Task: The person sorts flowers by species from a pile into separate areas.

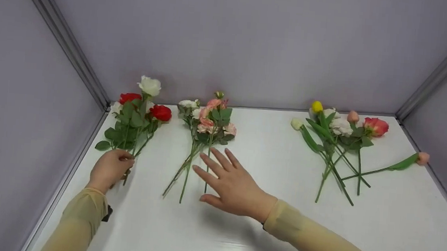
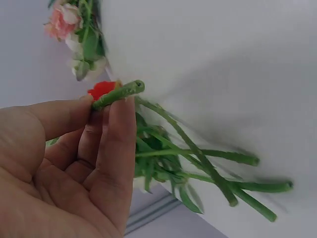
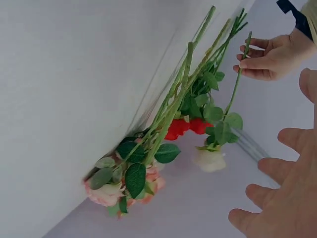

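My left hand (image 1: 111, 168) pinches the green stem (image 2: 119, 94) of a white rose (image 1: 149, 86) between thumb and fingers. The right wrist view shows that stem running to the white rose (image 3: 210, 159), held apart from the table. Beneath and behind it lie red roses (image 1: 161, 113) with leafy stems, and another white bloom (image 1: 116, 108). My right hand (image 1: 238, 186) hovers with fingers spread over the stems of a pink and white bunch (image 1: 207, 126); it holds nothing. In the right wrist view, that bunch's pink blooms (image 3: 105, 193) show at the lower left.
Toward the right lies a group with a yellow tulip (image 1: 317, 106), a pinkish-white bloom (image 1: 342, 127) and a coral rose (image 1: 375, 126), stems crossing. One peach tulip (image 1: 423, 158) points toward the right wall. Grey panels (image 1: 246, 43) enclose the white table (image 1: 262, 144) at back and sides.
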`<control>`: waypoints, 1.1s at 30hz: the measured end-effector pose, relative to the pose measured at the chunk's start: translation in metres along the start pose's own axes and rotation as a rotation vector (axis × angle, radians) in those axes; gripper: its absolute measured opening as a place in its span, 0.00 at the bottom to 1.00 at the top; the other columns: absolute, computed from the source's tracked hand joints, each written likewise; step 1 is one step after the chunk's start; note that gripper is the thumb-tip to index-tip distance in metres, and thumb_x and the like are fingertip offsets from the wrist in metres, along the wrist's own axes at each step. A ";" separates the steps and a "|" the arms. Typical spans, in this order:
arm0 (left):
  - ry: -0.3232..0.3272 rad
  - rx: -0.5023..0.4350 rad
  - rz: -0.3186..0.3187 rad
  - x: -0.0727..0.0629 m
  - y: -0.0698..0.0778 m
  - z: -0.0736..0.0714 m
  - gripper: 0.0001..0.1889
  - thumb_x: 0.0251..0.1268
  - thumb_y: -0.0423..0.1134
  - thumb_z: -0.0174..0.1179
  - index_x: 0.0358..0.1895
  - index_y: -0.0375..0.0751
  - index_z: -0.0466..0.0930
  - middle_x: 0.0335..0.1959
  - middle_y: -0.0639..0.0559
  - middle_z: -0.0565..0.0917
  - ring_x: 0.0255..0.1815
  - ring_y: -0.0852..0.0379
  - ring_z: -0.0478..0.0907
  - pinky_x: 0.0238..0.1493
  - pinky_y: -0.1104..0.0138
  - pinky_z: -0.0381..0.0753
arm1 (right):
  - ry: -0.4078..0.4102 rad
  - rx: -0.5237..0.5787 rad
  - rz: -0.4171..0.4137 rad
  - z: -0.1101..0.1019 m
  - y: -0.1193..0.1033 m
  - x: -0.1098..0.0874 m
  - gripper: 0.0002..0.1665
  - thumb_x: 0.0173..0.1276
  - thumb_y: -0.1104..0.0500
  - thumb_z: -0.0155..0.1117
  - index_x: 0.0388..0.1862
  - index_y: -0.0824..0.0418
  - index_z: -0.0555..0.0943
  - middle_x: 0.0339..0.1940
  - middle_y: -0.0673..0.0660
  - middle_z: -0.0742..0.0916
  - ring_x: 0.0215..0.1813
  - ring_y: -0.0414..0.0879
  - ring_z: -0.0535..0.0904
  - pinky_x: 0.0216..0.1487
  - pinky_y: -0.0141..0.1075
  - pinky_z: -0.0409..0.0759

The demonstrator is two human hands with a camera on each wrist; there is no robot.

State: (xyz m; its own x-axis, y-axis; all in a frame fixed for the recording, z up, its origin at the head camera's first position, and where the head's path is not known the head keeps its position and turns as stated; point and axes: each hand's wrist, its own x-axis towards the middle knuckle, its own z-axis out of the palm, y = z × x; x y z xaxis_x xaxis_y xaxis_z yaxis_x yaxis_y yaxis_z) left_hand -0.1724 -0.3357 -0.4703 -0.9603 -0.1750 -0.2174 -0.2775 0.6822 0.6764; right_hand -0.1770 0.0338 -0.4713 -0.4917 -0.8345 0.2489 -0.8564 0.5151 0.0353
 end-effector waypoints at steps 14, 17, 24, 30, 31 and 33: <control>0.024 0.135 -0.038 0.011 -0.030 0.011 0.16 0.70 0.36 0.57 0.53 0.26 0.80 0.43 0.36 0.85 0.34 0.49 0.82 0.34 0.59 0.81 | -0.109 -0.019 -0.102 0.022 -0.028 0.016 0.46 0.78 0.28 0.46 0.85 0.46 0.53 0.84 0.56 0.58 0.85 0.57 0.40 0.81 0.57 0.41; 0.043 0.168 -0.019 0.010 -0.033 0.011 0.17 0.69 0.36 0.57 0.53 0.25 0.79 0.44 0.35 0.85 0.36 0.47 0.81 0.37 0.55 0.80 | -0.125 -0.007 -0.088 0.026 -0.022 0.010 0.45 0.78 0.29 0.45 0.85 0.47 0.55 0.84 0.58 0.60 0.84 0.58 0.44 0.81 0.57 0.44; 0.049 0.191 0.004 0.004 -0.027 0.006 0.23 0.74 0.42 0.59 0.59 0.24 0.76 0.50 0.32 0.82 0.38 0.46 0.82 0.39 0.53 0.81 | -0.138 0.074 0.034 0.027 0.012 -0.010 0.42 0.79 0.32 0.49 0.84 0.50 0.59 0.83 0.59 0.62 0.83 0.59 0.47 0.80 0.58 0.47; 0.113 0.200 0.125 0.000 0.002 0.017 0.27 0.76 0.46 0.59 0.68 0.28 0.73 0.57 0.31 0.80 0.52 0.37 0.80 0.49 0.46 0.80 | -0.109 0.151 0.280 0.020 0.064 -0.036 0.38 0.80 0.36 0.51 0.81 0.53 0.64 0.79 0.60 0.69 0.81 0.61 0.55 0.79 0.58 0.53; 0.120 0.200 0.156 -0.001 0.010 0.021 0.28 0.76 0.46 0.59 0.69 0.29 0.72 0.59 0.31 0.78 0.56 0.36 0.79 0.53 0.44 0.79 | -0.088 0.168 0.329 0.019 0.074 -0.041 0.37 0.80 0.37 0.52 0.80 0.54 0.67 0.77 0.60 0.71 0.80 0.61 0.58 0.78 0.58 0.56; 0.128 0.207 0.222 -0.003 0.026 0.032 0.29 0.76 0.46 0.60 0.71 0.31 0.71 0.64 0.31 0.75 0.63 0.34 0.74 0.59 0.41 0.76 | -0.033 0.216 0.433 0.018 0.094 -0.051 0.33 0.80 0.40 0.55 0.75 0.57 0.72 0.72 0.60 0.76 0.76 0.61 0.65 0.75 0.58 0.62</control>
State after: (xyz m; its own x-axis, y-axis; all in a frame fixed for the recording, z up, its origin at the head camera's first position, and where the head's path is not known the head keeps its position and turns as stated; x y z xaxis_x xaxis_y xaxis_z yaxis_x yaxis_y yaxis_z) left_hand -0.1755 -0.2947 -0.4751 -0.9962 -0.0846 0.0190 -0.0613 0.8415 0.5368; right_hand -0.2357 0.1214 -0.4982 -0.8119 -0.5598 0.1657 -0.5834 0.7668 -0.2679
